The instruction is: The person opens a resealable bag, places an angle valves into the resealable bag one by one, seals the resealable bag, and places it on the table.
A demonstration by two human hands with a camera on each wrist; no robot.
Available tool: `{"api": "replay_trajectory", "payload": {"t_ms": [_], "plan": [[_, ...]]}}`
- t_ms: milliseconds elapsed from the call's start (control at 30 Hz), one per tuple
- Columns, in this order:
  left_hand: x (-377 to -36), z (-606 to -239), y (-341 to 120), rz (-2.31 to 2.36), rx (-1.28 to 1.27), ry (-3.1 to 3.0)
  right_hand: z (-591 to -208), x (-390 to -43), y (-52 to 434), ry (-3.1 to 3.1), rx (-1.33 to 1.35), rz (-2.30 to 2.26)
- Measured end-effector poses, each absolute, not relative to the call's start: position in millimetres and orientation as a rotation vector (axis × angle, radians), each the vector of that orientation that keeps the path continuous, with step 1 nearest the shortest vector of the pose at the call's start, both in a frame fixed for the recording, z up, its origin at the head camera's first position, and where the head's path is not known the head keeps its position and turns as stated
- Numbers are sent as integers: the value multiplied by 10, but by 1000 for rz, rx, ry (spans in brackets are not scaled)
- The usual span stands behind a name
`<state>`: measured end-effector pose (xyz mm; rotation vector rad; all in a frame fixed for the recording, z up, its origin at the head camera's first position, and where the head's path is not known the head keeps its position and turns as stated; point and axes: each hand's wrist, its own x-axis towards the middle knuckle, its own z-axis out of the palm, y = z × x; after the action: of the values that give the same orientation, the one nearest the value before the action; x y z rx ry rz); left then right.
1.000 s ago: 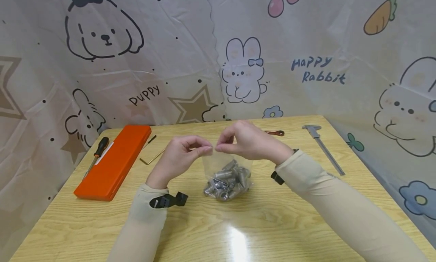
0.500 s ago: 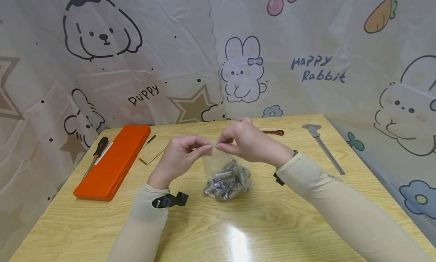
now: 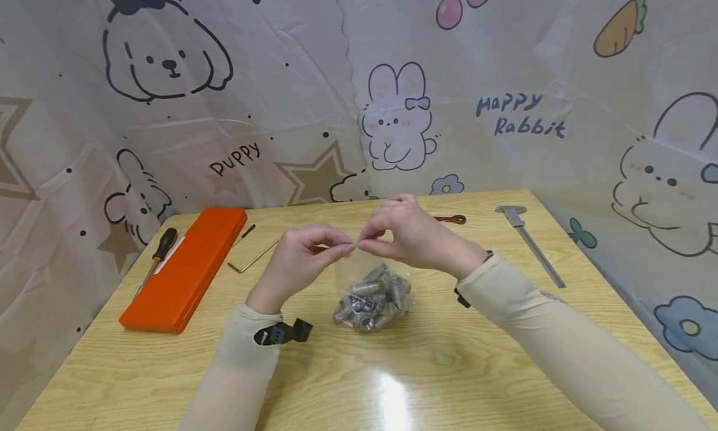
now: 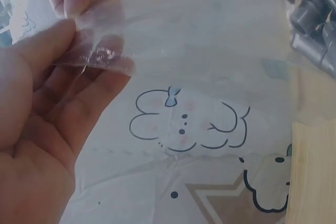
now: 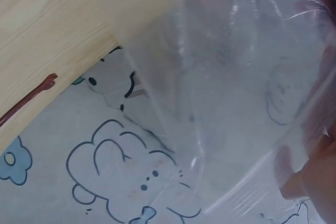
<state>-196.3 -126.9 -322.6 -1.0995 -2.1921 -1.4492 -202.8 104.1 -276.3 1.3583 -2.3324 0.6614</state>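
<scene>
A clear plastic bag (image 3: 350,275) stands on the table with several grey metal cylindrical pieces (image 3: 374,297) heaped in its bottom. At its top edge my left hand (image 3: 303,256) pinches the film between thumb and fingers. My right hand (image 3: 406,235) pinches the same edge just to the right, the fingertips of both hands almost meeting. Seen from the left wrist, the film (image 4: 210,24) stretches from the fingers toward the metal pieces (image 4: 315,19). In the right wrist view the bag (image 5: 226,77) fills much of the picture, and the fingers (image 5: 315,182) are partly behind its film.
On the left of the wooden table (image 3: 449,369) lie an orange case (image 3: 185,269), a screwdriver (image 3: 159,253) and a brass-coloured hex key (image 3: 255,258). A caliper (image 3: 530,244) is at the right. Behind my right hand a red wrench (image 3: 454,219) shows partly.
The fingertips of both hands have drawn slightly closer together along the bag's top edge. The bag and its metal pieces stay in place; the head view has shifted a little.
</scene>
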Motion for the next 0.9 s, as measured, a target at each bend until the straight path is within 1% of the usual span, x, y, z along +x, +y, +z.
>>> {"api": "replay_trajectory", "payload": {"t_ms": [267,600,900], "plan": [[-1973,-3248,-1283,-1379,-1073,-2139,-2814,-2072,1132,-2307,1329,679],[-1969,-3206,-1297,-1453,-1144,-2043,-2755,-2043,1158,-2290,1325,701],[-1983,-3221,-1339,-1464,-1092,-2069,-2787,-2090,1255,-2320,1293,746]]}}
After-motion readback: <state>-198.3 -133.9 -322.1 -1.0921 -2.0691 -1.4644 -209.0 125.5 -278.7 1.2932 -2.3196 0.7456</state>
